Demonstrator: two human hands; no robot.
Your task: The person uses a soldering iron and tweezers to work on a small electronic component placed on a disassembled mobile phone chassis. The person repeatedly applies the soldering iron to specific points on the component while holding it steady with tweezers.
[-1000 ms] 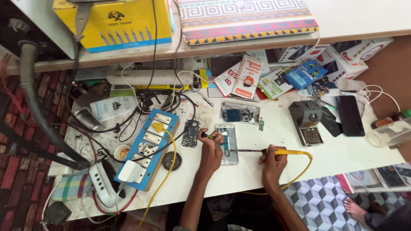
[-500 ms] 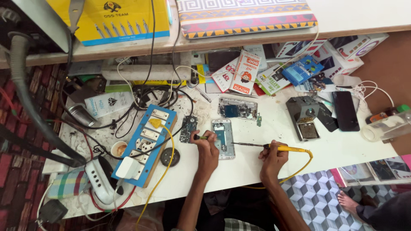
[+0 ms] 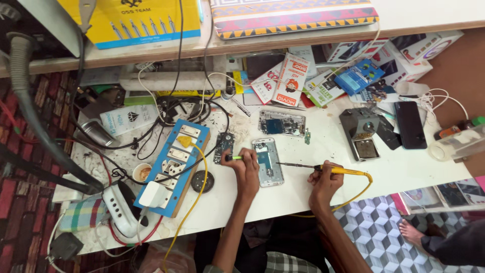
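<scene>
An opened phone body (image 3: 268,162) lies on the white table (image 3: 313,187), its insides up. My left hand (image 3: 246,169) rests at the phone's left edge and grips a small green-handled tool (image 3: 233,157). My right hand (image 3: 326,177) holds a yellow-handled soldering iron (image 3: 323,168) whose thin tip points left and reaches the phone's right edge. The iron's yellow cord (image 3: 359,190) loops off the table's front edge. A small circuit board (image 3: 224,146) lies just left of my left hand.
A blue power strip (image 3: 174,164) with plugs and a yellow cable sits at left. Another opened phone (image 3: 281,123), a soldering stand (image 3: 362,132) and a black phone (image 3: 409,125) lie beyond. Boxes and packets crowd the back; a shelf overhangs. Another person's foot (image 3: 415,233) shows at lower right.
The view has shifted slightly. My hands stay at the phone, with the iron's tip still at its right edge.
</scene>
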